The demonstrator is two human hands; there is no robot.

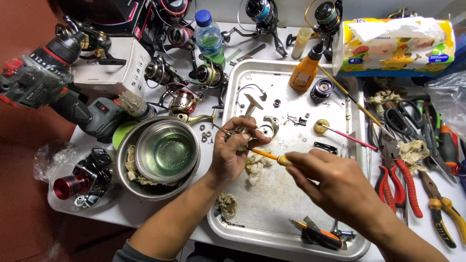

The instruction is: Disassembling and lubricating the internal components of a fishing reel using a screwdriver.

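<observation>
My left hand [233,155] pinches a small reel part [241,133] over the metal tray [272,204], mid-scene; right hand [335,184] grips the yellow-handled tool [267,155], tip at it. Mid-cleaning, I'd say; next needs steady aim.

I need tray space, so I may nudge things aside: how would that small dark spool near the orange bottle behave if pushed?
The dark spool looks round, so it may roll if tipped onto its side. Standing flat on the metal tray, it would probably slide easily. The orange bottle beside it looks tall and might topple.
</observation>
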